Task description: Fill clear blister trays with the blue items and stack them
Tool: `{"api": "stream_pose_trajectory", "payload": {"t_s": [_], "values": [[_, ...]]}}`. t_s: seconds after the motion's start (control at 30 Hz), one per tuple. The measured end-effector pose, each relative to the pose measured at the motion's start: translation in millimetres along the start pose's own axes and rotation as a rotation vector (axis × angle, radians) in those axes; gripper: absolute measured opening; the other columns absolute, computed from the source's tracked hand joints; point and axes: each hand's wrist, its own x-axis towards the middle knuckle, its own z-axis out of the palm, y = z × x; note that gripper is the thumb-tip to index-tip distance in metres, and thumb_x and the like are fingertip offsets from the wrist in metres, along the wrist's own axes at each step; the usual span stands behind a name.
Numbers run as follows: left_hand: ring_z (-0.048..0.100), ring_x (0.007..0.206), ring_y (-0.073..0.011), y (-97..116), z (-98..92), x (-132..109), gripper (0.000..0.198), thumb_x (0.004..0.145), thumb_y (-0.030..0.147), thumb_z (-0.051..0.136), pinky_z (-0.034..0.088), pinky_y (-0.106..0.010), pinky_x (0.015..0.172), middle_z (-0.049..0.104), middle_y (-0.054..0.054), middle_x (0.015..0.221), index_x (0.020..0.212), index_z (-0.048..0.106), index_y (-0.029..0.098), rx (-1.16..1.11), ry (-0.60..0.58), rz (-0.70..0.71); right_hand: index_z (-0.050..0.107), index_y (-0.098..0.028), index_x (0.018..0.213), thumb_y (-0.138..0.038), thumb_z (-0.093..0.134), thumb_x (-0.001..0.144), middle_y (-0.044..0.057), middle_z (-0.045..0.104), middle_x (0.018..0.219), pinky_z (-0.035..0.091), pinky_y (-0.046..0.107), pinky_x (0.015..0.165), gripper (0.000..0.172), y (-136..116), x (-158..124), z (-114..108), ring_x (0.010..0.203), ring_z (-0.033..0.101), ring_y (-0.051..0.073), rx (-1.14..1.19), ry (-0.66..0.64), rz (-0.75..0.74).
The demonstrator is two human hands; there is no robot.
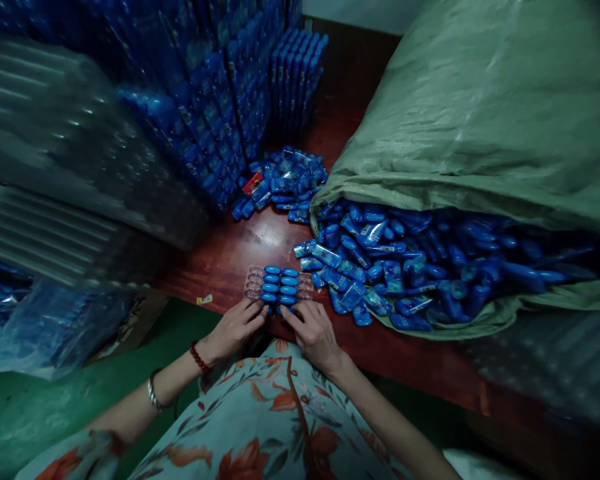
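Observation:
A clear plastic blister tray [253, 283] lies near the front edge of the dark red table [220, 260]. Several small blue items [280, 283] sit in its slots in rows. My left hand [235, 327] rests at the tray's near edge, fingers curled against it. Just to the right, my right hand [311, 330] pinches a blue item at the near row. A heap of loose blue items [380, 267] spills from the green sack [480, 120] beside my right hand.
Tall stacks of filled blue trays [220, 87] stand at the back. Stacks of clear empty trays [65, 153] fill the left. A smaller pile of blue items [285, 180] with one red item [253, 183] lies behind. Plastic bag of blue items [40, 327] at left.

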Motion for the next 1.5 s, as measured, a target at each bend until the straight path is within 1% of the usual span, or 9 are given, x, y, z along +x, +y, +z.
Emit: {"api": "stream_pose_trajectory", "payload": {"t_s": [0.27,0.43,0.67,0.83,0.97,1.07,1.17,1.33,1.5], "values": [[0.053,0.092,-0.0218,-11,-12.6,8,0.028,0.090,0.020,0.044,0.048,-0.035,0.073,0.059,-0.014,0.106,0.116,0.056,0.018,0.016,0.001,0.035,0.060,-0.022,0.115,-0.020,0.048,0.089,0.007,0.058,0.091,0.039,0.032,0.075,0.029,12,-1,-7,0.085,0.051,0.018,0.093,0.069,0.081],[0.055,0.093,-0.0184,-46,-19.9,62,0.024,0.091,0.022,0.043,0.048,-0.032,0.079,0.058,-0.010,0.103,0.105,0.061,0.020,-0.164,0.137,-0.246,0.059,-0.021,0.115,-0.028,0.043,0.091,0.008,0.056,0.093,0.039,0.034,0.075,0.029,61,11,-21,0.088,0.051,0.021,-0.084,0.218,0.448],[0.058,0.090,-0.0251,-79,26.2,192,0.027,0.071,0.011,0.062,0.046,-0.032,0.076,0.062,-0.014,0.101,0.098,0.061,0.011,-0.117,-0.457,-0.112,0.055,-0.013,0.109,-0.034,0.048,0.088,0.015,0.055,0.095,0.037,0.036,0.072,0.031,86,48,-17,0.089,0.047,0.026,-0.350,-0.015,0.552],[0.061,0.073,-0.0223,-80,42.2,215,0.035,0.061,0.003,0.063,0.046,-0.029,0.067,0.066,-0.010,0.084,0.095,0.060,0.010,-0.140,-0.558,-0.106,0.057,-0.013,0.095,-0.032,0.048,0.087,0.016,0.056,0.096,0.039,0.038,0.072,0.022,89,49,-6,0.090,0.048,0.028,-0.292,0.005,0.610],[0.060,0.092,-0.0221,-91,19.1,185,0.037,0.071,0.006,0.056,0.045,-0.030,0.080,0.062,-0.010,0.107,0.107,0.056,0.016,-0.162,-0.381,-0.158,0.056,-0.016,0.101,-0.028,0.045,0.088,0.012,0.061,0.098,0.042,0.039,0.080,0.021,84,33,-15,0.094,0.053,0.025,-0.017,0.175,0.589],[0.059,0.092,-0.0188,-94,-15.2,127,0.026,0.081,0.016,0.051,0.046,-0.030,0.083,0.063,-0.007,0.102,0.107,0.056,0.016,-0.280,0.015,-0.311,0.056,-0.020,0.105,-0.031,0.047,0.089,0.007,0.063,0.101,0.045,0.037,0.085,0.022,71,4,-35,0.094,0.058,0.021,0.235,0.258,0.541],[0.060,0.083,-0.0167,-77,-46.1,52,0.020,0.083,0.030,0.056,0.048,-0.028,0.078,0.063,-0.004,0.091,0.098,0.059,0.017,-0.340,0.366,-0.590,0.052,-0.023,0.114,-0.031,0.051,0.088,0.006,0.064,0.104,0.049,0.033,0.082,0.027,48,-29,-49,0.094,0.062,0.019,0.451,0.160,0.560],[0.060,0.076,-0.0152,-9,-48.4,-31,0.015,0.079,0.028,0.064,0.050,-0.025,0.068,0.062,-0.002,0.083,0.091,0.060,0.020,-0.310,0.356,-0.671,0.055,-0.025,0.106,-0.022,0.054,0.087,0.003,0.065,0.098,0.052,0.029,0.080,0.020,7,-43,-30,0.091,0.063,0.017,0.571,0.036,0.410],[0.061,0.082,-0.0155,28,-5.5,-33,0.025,0.086,0.016,0.052,0.051,-0.026,0.071,0.062,-0.007,0.095,0.110,0.055,0.022,-0.255,0.251,-0.427,0.056,-0.019,0.114,-0.011,0.040,0.088,0.010,0.063,0.101,0.049,0.036,0.083,0.031,-2,-27,-5,0.095,0.058,0.021,0.206,-0.025,0.120]]}}
